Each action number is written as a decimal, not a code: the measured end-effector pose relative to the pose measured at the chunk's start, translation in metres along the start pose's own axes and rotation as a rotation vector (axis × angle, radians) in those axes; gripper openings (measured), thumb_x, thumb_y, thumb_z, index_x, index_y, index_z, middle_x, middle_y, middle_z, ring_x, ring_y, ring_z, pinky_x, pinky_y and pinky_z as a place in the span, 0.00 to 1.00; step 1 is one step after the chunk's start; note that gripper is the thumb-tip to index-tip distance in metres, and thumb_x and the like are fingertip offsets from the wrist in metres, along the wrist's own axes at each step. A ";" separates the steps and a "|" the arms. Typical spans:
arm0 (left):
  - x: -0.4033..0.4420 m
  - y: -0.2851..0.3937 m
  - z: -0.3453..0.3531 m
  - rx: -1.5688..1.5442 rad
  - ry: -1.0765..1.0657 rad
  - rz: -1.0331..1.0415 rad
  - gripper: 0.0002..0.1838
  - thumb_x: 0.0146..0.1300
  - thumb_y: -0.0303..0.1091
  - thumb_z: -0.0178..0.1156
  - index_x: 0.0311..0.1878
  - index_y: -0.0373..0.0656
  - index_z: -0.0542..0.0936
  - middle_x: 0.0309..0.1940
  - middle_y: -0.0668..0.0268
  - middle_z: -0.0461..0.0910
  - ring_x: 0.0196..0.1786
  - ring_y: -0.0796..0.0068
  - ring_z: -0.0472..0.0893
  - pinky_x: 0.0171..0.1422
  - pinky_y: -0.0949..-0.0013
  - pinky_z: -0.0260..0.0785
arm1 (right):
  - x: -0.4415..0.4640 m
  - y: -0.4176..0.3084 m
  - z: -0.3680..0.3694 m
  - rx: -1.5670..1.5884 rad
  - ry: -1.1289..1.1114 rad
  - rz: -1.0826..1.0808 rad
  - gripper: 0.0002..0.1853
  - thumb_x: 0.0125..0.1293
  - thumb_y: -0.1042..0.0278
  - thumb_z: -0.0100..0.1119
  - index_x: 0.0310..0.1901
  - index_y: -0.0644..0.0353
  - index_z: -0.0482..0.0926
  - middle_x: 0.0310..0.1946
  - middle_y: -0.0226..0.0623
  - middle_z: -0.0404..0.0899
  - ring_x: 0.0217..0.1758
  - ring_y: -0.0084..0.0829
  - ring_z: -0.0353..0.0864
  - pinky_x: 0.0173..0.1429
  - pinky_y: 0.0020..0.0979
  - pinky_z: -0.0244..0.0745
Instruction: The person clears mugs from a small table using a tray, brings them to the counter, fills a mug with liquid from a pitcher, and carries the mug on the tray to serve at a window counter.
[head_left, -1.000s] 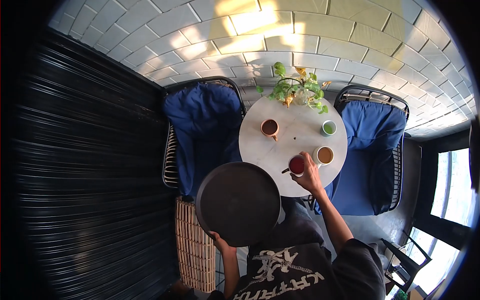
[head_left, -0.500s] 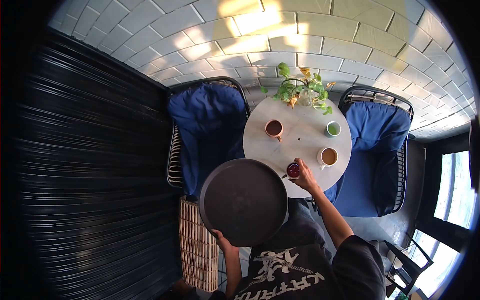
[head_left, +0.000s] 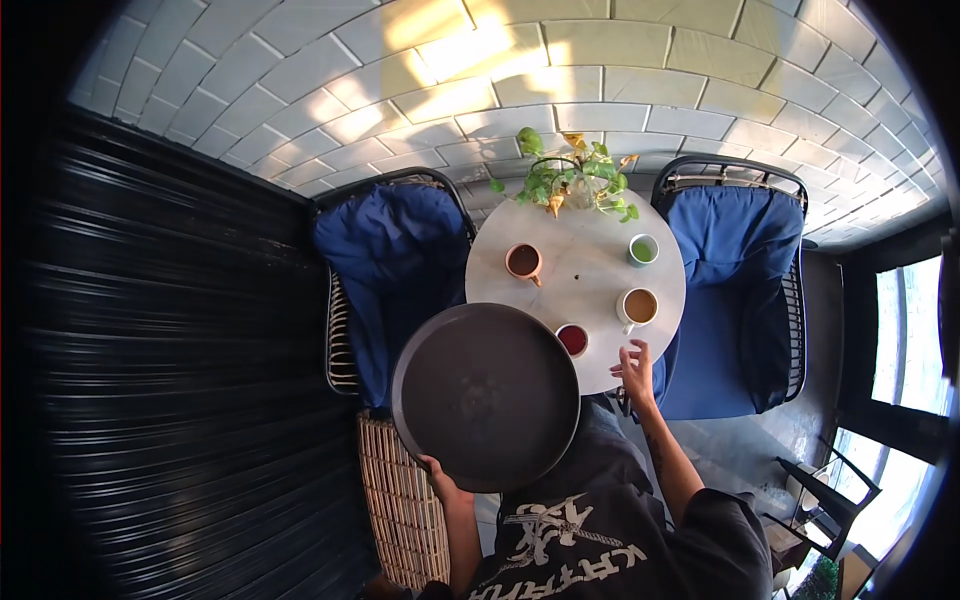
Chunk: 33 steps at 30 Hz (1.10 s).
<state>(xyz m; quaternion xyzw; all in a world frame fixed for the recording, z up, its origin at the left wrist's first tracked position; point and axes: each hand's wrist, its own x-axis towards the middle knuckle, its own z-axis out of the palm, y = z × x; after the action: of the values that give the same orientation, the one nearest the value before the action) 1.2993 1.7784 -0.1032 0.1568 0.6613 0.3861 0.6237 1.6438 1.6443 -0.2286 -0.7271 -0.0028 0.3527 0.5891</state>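
My left hand grips the near edge of a round black serving tray, which bears nothing. The tray covers part of the round marble table's near left side. Just off the table's near right edge, my right hand holds nothing, its fingers apart. Closest to it is a white mug of milky coffee. A cup of dark red drink stands by the tray's rim. Farther back are a terracotta mug of dark drink and a pale cup of green drink.
A leafy plant in a glass vase stands at the table's far edge, by the brick wall. Blue-cushioned chairs flank the table. A woven rattan piece is at lower left, and a black chair at lower right.
My right hand has let go of the cup of red drink and moved right, towards the white mug. The cup stays on the table. My left hand still holds the tray.
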 end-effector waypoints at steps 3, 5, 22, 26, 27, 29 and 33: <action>0.007 -0.002 0.004 -0.003 -0.113 0.047 0.40 0.71 0.62 0.46 0.73 0.39 0.58 0.72 0.57 0.61 0.70 0.56 0.65 0.72 0.53 0.61 | 0.005 -0.014 -0.002 0.171 0.026 -0.015 0.26 0.75 0.55 0.52 0.64 0.62 0.57 0.40 0.43 0.74 0.34 0.33 0.84 0.37 0.33 0.82; 0.003 0.002 0.011 0.002 -0.143 0.060 0.39 0.72 0.61 0.46 0.73 0.39 0.59 0.71 0.57 0.62 0.69 0.57 0.66 0.71 0.54 0.62 | 0.023 -0.007 -0.002 0.255 -0.026 0.071 0.25 0.75 0.54 0.51 0.64 0.61 0.59 0.40 0.43 0.74 0.34 0.33 0.83 0.39 0.33 0.82; 0.014 0.010 -0.008 0.191 -0.202 -0.036 0.41 0.69 0.64 0.50 0.72 0.42 0.59 0.70 0.57 0.65 0.68 0.56 0.68 0.69 0.52 0.65 | -0.012 0.018 -0.050 0.409 0.037 -0.204 0.18 0.77 0.55 0.48 0.30 0.58 0.71 0.23 0.28 0.69 0.28 0.25 0.78 0.35 0.28 0.76; 0.027 0.002 -0.020 0.209 -0.292 -0.116 0.41 0.68 0.65 0.51 0.72 0.41 0.60 0.69 0.57 0.65 0.66 0.57 0.71 0.67 0.53 0.68 | -0.110 -0.015 -0.084 0.324 0.068 -0.325 0.19 0.78 0.56 0.47 0.28 0.58 0.69 0.22 0.26 0.65 0.26 0.22 0.73 0.31 0.26 0.69; 0.023 0.000 -0.020 0.202 -0.398 -0.146 0.41 0.68 0.64 0.51 0.72 0.41 0.60 0.69 0.57 0.66 0.66 0.57 0.72 0.66 0.54 0.69 | -0.135 -0.018 -0.091 0.309 0.135 -0.327 0.20 0.78 0.57 0.47 0.27 0.59 0.68 0.22 0.25 0.63 0.24 0.20 0.69 0.29 0.25 0.66; 0.006 -0.006 -0.019 0.205 -0.537 -0.198 0.41 0.68 0.64 0.51 0.71 0.40 0.60 0.68 0.57 0.66 0.65 0.57 0.73 0.65 0.54 0.70 | -0.194 -0.032 -0.106 0.280 0.196 -0.346 0.21 0.77 0.57 0.47 0.26 0.60 0.69 0.20 0.25 0.64 0.23 0.19 0.69 0.28 0.25 0.65; -0.029 -0.029 -0.004 0.521 -0.522 -0.123 0.41 0.66 0.67 0.51 0.68 0.40 0.65 0.63 0.57 0.72 0.62 0.60 0.75 0.62 0.53 0.73 | -0.308 -0.042 -0.130 0.303 0.307 -0.323 0.21 0.77 0.57 0.48 0.26 0.60 0.70 0.19 0.26 0.68 0.22 0.19 0.68 0.27 0.25 0.65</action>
<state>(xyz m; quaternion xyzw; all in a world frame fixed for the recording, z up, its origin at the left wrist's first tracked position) 1.3080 1.7382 -0.1033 0.3635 0.5642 0.1137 0.7326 1.4963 1.4170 -0.0281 -0.6656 0.0233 0.1361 0.7334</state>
